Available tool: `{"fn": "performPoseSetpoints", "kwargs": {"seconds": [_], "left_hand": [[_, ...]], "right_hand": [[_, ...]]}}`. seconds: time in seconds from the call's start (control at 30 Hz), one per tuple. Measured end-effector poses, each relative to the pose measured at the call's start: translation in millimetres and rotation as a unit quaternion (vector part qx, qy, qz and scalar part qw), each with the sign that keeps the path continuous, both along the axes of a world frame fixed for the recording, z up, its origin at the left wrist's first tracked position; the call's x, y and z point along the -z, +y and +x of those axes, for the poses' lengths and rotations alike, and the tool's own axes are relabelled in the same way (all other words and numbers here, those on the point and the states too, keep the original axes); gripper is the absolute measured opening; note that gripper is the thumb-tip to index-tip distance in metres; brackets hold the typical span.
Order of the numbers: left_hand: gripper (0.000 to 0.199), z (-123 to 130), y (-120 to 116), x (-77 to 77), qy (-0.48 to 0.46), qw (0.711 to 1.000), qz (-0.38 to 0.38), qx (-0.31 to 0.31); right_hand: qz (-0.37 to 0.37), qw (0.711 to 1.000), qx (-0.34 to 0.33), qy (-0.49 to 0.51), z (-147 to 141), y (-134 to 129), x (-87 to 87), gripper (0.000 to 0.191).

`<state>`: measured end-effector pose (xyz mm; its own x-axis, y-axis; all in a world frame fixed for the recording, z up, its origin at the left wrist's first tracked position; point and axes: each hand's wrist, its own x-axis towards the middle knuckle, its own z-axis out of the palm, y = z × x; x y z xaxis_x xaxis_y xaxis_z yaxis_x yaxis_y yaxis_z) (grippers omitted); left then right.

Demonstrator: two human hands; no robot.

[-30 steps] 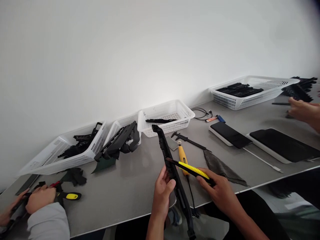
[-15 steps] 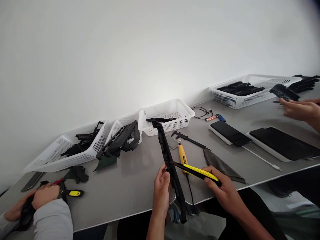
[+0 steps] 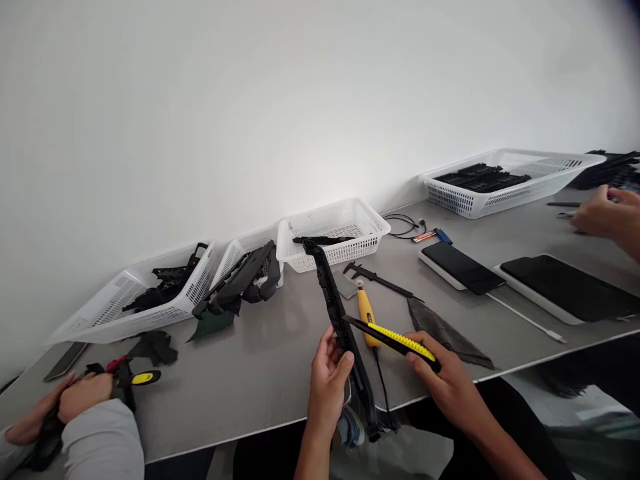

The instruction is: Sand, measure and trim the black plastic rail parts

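My left hand (image 3: 330,373) is closed round a long black plastic strip (image 3: 327,287), which stands tilted over the table's front edge. In my right hand (image 3: 443,370) is a yellow and black utility knife (image 3: 400,339). Its blade end meets or nearly meets the strip's right side just above my left hand; exact contact I cannot make out. Behind the knife lies a yellow corded hand tool (image 3: 367,313). A black caliper (image 3: 383,279), a flat grey piece (image 3: 345,285) and a dark cloth-like sheet (image 3: 445,330) rest close by.
White baskets (image 3: 333,252) with black parts line the wall; another basket (image 3: 475,205) is at the right. Two phones on white boxes (image 3: 465,267) lie at right. A co-worker's hands (image 3: 83,400) work at left, another person's hand (image 3: 607,213) at far right.
My left thumb has shifted right across the strip, and the knife's blade end is slightly higher. The right co-worker's hand no longer shows the black part it held up.
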<state>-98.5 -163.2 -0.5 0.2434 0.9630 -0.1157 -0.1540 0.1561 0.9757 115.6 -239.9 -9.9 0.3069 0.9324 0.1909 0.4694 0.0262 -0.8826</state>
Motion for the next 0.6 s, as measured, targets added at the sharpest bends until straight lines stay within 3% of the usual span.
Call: {"fn": "performPoseSetpoints", "kwargs": {"seconds": [0.27, 0.43, 0.6], "left_hand": [[0.092, -1.4, -2.8, -2.9, 0.007, 0.998, 0.018, 0.068], [0.105, -1.1, -4.8, -9.6, 0.028, 0.993, 0.014, 0.111], [0.096, 0.5, -4.9, -11.7, 0.01, 0.994, 0.015, 0.103]], "right_hand": [[0.007, 1.0, -0.008, -0.018, -7.5, 2.0, -9.0, 0.04], [-0.013, 0.999, -0.015, -0.027, -10.0, 6.2, -6.0, 0.043], [-0.003, 0.999, -0.036, -0.002, -5.6, 5.4, -8.5, 0.046]]}}
